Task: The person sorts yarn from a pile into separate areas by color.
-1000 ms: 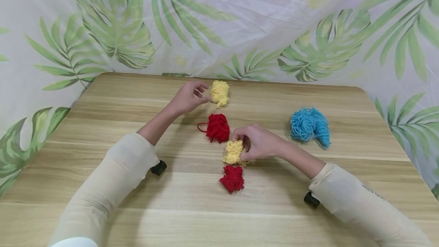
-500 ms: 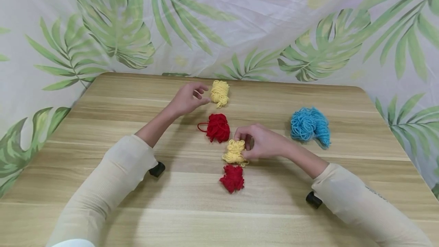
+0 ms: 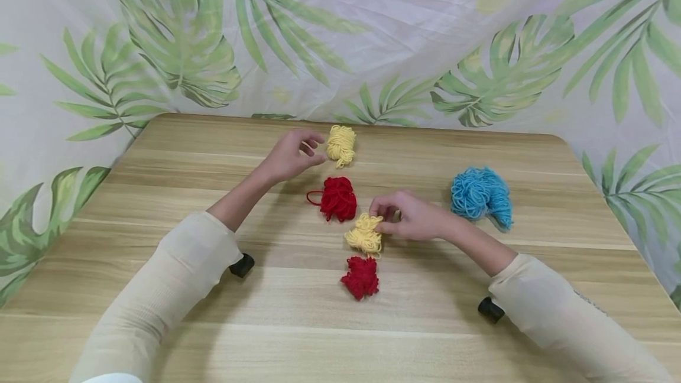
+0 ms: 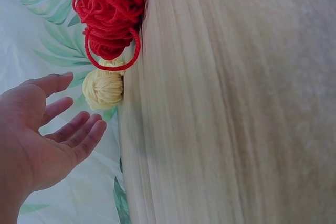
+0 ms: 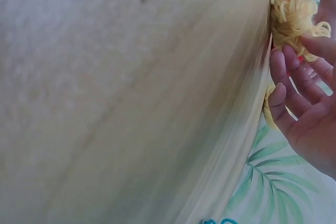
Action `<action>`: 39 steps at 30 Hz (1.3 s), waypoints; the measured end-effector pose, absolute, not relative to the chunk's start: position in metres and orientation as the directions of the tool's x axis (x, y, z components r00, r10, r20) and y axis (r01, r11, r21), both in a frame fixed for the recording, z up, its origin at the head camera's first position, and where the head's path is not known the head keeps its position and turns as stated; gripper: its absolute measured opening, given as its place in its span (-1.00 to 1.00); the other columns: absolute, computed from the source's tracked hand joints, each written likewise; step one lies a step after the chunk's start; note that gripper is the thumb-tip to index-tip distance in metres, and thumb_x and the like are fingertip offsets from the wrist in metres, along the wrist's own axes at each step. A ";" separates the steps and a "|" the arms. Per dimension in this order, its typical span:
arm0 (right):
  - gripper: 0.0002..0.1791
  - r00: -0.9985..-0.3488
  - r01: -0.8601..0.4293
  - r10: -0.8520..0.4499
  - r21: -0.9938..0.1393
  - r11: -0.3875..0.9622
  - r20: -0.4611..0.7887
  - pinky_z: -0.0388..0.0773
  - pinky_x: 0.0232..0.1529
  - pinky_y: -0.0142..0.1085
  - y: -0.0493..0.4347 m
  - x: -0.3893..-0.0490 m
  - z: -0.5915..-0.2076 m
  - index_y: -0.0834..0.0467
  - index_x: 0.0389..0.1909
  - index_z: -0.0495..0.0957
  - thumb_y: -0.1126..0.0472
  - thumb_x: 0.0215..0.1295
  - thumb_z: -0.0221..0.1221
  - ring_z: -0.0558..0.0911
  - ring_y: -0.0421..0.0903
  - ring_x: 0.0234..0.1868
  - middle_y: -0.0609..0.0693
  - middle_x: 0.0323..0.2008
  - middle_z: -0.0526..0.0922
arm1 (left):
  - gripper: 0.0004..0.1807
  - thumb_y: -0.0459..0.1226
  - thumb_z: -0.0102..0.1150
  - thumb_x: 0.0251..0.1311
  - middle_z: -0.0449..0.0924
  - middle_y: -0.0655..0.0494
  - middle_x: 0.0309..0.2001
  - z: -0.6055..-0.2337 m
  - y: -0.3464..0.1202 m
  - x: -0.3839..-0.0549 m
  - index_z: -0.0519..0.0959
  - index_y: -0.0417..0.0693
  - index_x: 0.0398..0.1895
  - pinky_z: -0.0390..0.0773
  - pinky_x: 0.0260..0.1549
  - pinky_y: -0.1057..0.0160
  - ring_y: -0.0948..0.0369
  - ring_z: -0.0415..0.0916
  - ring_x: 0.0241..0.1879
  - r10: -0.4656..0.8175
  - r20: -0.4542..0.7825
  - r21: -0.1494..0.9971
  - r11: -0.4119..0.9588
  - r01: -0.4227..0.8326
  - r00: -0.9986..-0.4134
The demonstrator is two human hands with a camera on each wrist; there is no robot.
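Observation:
My right hand (image 3: pixel 411 217) pinches the right edge of a small yellow yarn bundle (image 3: pixel 362 235) near the middle of the table. The right wrist view shows the thumb and fingertips at that bundle's (image 5: pixel 293 17) loose loops. My left hand (image 3: pixel 291 155) hovers with relaxed fingers just left of another yellow yarn skein (image 3: pixel 341 143) by the far edge. Nothing is in the left palm (image 4: pixel 39 145). A red yarn bundle (image 3: pixel 338 200) with a stray loop lies between the two yellow ones. Closest to me is a smaller red yarn bundle (image 3: pixel 361 278).
A larger blue yarn skein (image 3: pixel 479 194) lies to the right on the wooden table (image 3: pixel 298 336), its tail pointing toward me. Behind the far edge hangs a leaf-patterned cloth (image 3: pixel 340 34). Black wrist cameras sit under both sleeves.
My right hand has shifted slightly up and right, and the yellow bundle it pinches has turned and tilted a little. The left hand stays almost still; the other yarn has not moved.

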State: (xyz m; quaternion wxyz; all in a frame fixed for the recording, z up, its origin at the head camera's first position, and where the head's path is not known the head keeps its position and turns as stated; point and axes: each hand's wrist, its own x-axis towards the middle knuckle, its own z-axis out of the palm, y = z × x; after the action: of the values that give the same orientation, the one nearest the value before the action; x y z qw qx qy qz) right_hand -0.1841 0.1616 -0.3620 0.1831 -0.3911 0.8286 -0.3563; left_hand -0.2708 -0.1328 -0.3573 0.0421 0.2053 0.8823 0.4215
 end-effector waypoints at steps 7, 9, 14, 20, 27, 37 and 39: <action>-0.94 -0.668 -0.506 -0.744 -0.737 0.448 0.006 0.62 -0.20 -0.22 0.166 -0.185 -0.360 0.20 -0.20 0.62 0.36 0.36 0.29 0.61 -0.12 -0.24 -0.06 -0.34 0.66 | -0.58 -0.38 0.36 0.31 0.58 -0.39 0.10 -0.355 -0.131 -0.263 0.56 -0.44 0.17 0.58 0.07 -0.07 -0.18 0.59 0.02 0.441 0.085 0.764 0.547 0.343 -0.894; -0.93 -0.678 -0.505 -0.735 -0.728 0.463 0.003 0.61 -0.19 -0.23 0.167 -0.186 -0.361 0.20 -0.19 0.63 0.35 0.36 0.29 0.62 -0.12 -0.24 -0.07 -0.33 0.66 | -0.58 -0.38 0.36 0.31 0.59 -0.38 0.08 -0.355 -0.131 -0.260 0.56 -0.43 0.17 0.59 0.06 -0.06 -0.17 0.59 0.02 0.447 0.077 0.767 0.545 0.340 -0.891; -0.91 -0.709 -0.494 -0.705 -0.721 0.486 0.011 0.58 -0.24 -0.25 0.171 -0.189 -0.359 0.20 -0.16 0.64 0.35 0.36 0.30 0.62 -0.11 -0.24 -0.06 -0.33 0.67 | -0.58 -0.37 0.37 0.31 0.60 -0.35 0.05 -0.355 -0.130 -0.256 0.57 -0.42 0.16 0.61 0.02 -0.05 -0.15 0.61 0.01 0.468 0.074 0.760 0.546 0.354 -0.881; -0.91 -0.743 -0.481 -0.669 -0.716 0.506 0.026 0.58 -0.28 -0.26 0.176 -0.192 -0.356 0.21 -0.14 0.66 0.35 0.38 0.30 0.62 -0.10 -0.27 -0.07 -0.35 0.68 | -0.57 -0.36 0.39 0.29 0.62 -0.35 0.05 -0.355 -0.129 -0.253 0.58 -0.42 0.15 0.64 -0.01 -0.04 -0.11 0.62 -0.02 0.511 0.068 0.745 0.545 0.384 -0.857; -0.90 -0.769 -0.477 -0.638 -0.708 0.520 0.050 0.60 -0.30 -0.27 0.179 -0.194 -0.355 0.22 -0.14 0.67 0.37 0.36 0.31 0.63 -0.10 -0.30 -0.06 -0.35 0.69 | -0.56 -0.33 0.41 0.26 0.63 -0.33 0.05 -0.355 -0.127 -0.247 0.59 -0.41 0.14 0.67 -0.04 -0.03 -0.10 0.63 -0.04 0.552 0.065 0.752 0.520 0.404 -0.832; -0.89 -0.797 -0.458 -0.602 -0.704 0.543 0.055 0.61 -0.29 -0.25 0.182 -0.197 -0.353 0.24 -0.14 0.67 0.38 0.34 0.31 0.64 -0.09 -0.30 -0.01 -0.34 0.70 | -0.56 -0.33 0.42 0.25 0.63 -0.33 0.02 -0.357 -0.126 -0.241 0.59 -0.41 0.12 0.69 -0.04 0.00 -0.08 0.65 -0.05 0.577 0.052 0.764 0.503 0.405 -0.815; -0.89 -0.800 -0.460 -0.597 -0.704 0.541 0.064 0.61 -0.30 -0.27 0.182 -0.198 -0.354 0.24 -0.15 0.66 0.38 0.34 0.31 0.64 -0.09 -0.30 0.00 -0.34 0.70 | -0.55 -0.33 0.43 0.24 0.64 -0.30 0.02 -0.357 -0.126 -0.240 0.58 -0.41 0.13 0.69 -0.04 0.01 -0.08 0.65 -0.04 0.583 0.044 0.763 0.504 0.404 -0.811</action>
State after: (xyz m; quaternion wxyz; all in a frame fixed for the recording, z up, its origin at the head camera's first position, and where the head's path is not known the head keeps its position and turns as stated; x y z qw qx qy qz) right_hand -0.1980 0.1822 -0.3536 0.0921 -0.3028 0.8730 -0.3710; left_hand -0.2397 -0.1261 -0.3566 0.1099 0.2868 0.8602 0.4071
